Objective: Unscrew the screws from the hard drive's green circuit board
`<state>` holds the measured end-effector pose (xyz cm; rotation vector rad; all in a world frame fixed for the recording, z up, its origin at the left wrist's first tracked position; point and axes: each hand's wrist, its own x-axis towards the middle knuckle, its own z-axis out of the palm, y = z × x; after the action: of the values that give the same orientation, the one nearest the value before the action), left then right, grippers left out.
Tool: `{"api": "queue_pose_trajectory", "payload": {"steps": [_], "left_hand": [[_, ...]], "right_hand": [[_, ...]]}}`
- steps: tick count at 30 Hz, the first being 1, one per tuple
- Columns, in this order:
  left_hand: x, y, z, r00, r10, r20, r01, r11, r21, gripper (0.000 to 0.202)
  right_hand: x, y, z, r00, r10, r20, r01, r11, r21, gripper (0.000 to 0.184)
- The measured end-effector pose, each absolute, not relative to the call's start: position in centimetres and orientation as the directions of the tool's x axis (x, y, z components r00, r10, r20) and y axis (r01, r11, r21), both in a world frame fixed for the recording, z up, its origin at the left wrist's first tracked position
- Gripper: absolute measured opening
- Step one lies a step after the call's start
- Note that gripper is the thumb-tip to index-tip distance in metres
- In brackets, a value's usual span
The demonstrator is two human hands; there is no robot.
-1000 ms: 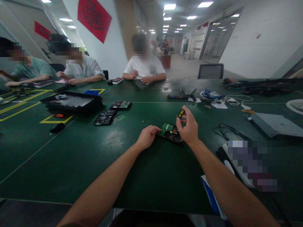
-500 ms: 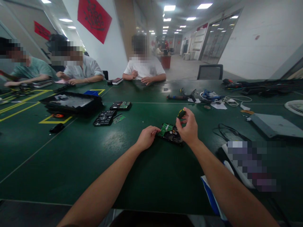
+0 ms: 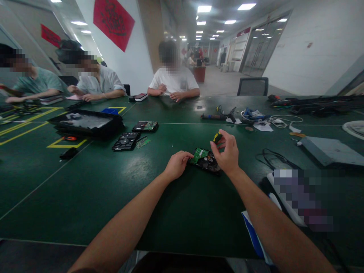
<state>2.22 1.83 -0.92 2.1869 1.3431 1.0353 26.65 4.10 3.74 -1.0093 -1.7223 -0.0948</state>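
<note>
A hard drive with a green circuit board on its face lies on the green table in front of me. My left hand is closed at its left end, thumb and fingers pinching the edge. Above the drive's right side, my right hand grips a screwdriver by its yellow and black handle. The fingers hide most of the shaft, and I cannot see where the tip rests. To the left lie another hard drive, a loose green circuit board and a further drive.
A black tray stands on the left. Cables and a grey metal box lie at the right, with a blurred-out object nearer me. Several people sit across the table, one in a white shirt.
My right hand has shifted very slightly and the screwdriver handle has turned a little in its fingers. The left hand and the hard drive stay in place.
</note>
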Motion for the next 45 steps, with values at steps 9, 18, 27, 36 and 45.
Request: {"api": "queue_pose_trajectory", "payload": {"steps": [9,18,27,36,45], "left_hand": [[2.32,1.79,-0.75,0.259,0.889,0.378,0.6,-0.455,0.658,0.029],[2.21,1.88,-0.82,0.275,0.884,0.377,0.613,-0.464,0.64,0.028],[2.09,1.95,-1.03,0.259,0.889,0.378,0.617,-0.453,0.644,0.029],[2.26,1.72,-0.64,0.266,0.882,0.389,0.599,-0.467,0.65,0.029],[2.23,1.75,-0.76,0.255,0.891,0.375,0.609,-0.449,0.653,0.026]], "right_hand": [[26.64,4.71,2.82,0.007,0.574,0.819,0.637,0.629,-0.446,0.066],[26.36,4.26,3.26,-0.047,0.574,0.818,0.636,0.649,-0.418,0.064],[26.65,4.23,3.43,-0.03,0.567,0.823,0.636,0.646,-0.422,0.062],[26.52,4.2,3.38,-0.016,0.575,0.818,0.603,0.658,-0.451,0.059],[26.52,4.24,3.37,-0.037,0.573,0.818,0.622,0.654,-0.43,0.063]]}}
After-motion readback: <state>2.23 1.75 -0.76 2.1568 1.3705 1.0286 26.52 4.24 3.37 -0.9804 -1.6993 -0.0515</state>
